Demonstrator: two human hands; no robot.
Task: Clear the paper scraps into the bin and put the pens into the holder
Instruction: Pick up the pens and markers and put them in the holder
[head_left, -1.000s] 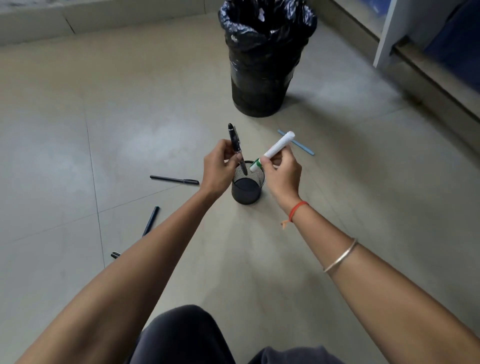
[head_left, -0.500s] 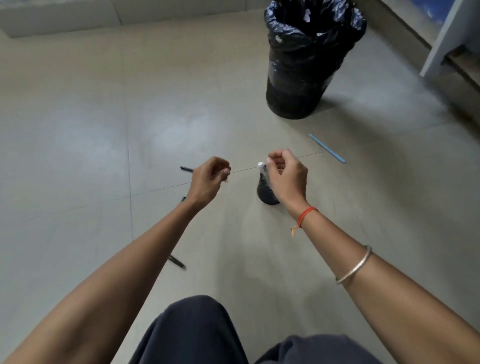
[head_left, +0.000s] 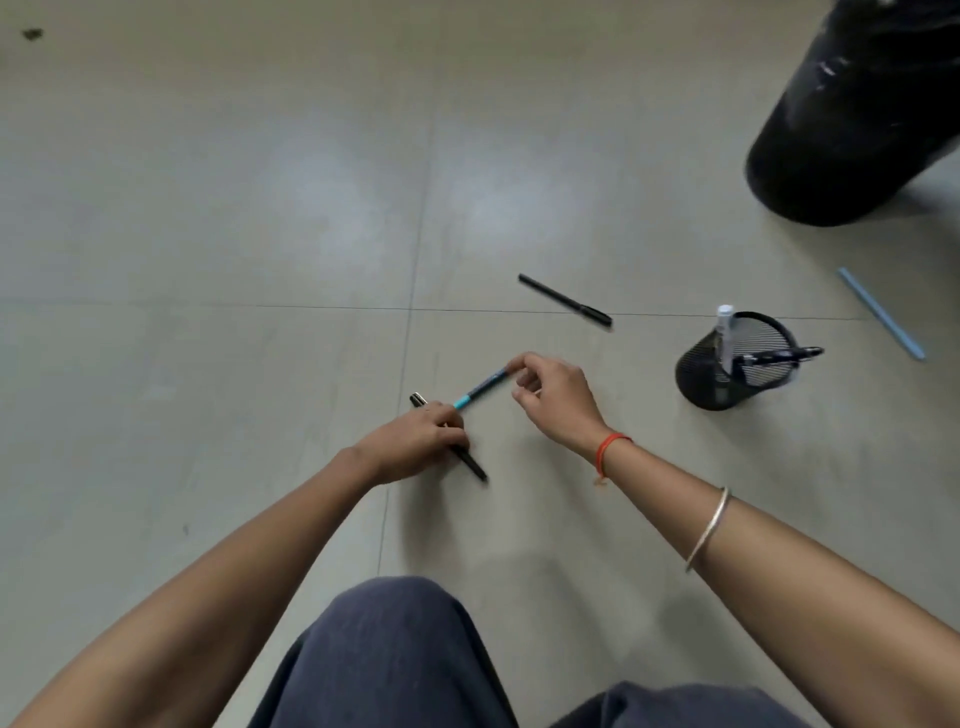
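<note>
Pale grey-beige floor tiles (head_left: 260, 208) spread out below me. I am crouched over them, my knees in dark blue trousers (head_left: 395, 654) at the bottom of the view.

My left hand (head_left: 415, 441) has its fingers curled down over a slim black plastic pen (head_left: 474, 465) lying on the tile, its long axis running from far-left to near-right. My right hand (head_left: 558, 402) pinches, between thumb and forefinger, the far end of a dark pen with a teal band (head_left: 480, 388). That one slants the other way, from near-left to far-right, with its teal end close by my left fingertips. I cannot tell whether the two pens touch there.

What matters next is where the round black wire-mesh holder (head_left: 701, 379) stands: on the floor off to my right and a little ahead, nearer my right hand than my left. It already holds a white marker (head_left: 724, 332) standing upright and a dark patterned pen (head_left: 779, 356) leaning over its rim. I judge the right hand's pen should go in first, with a short swing rightward and a tip upright. The left hand has further to cross.

Another long black pen (head_left: 565, 300) lies ahead, between my hands and the holder. A pale blue stick pen (head_left: 880, 319) lies beyond the holder, towards the black bag-lined bin (head_left: 857, 130) at far right. I can make out no paper scraps on the tiles in view.
</note>
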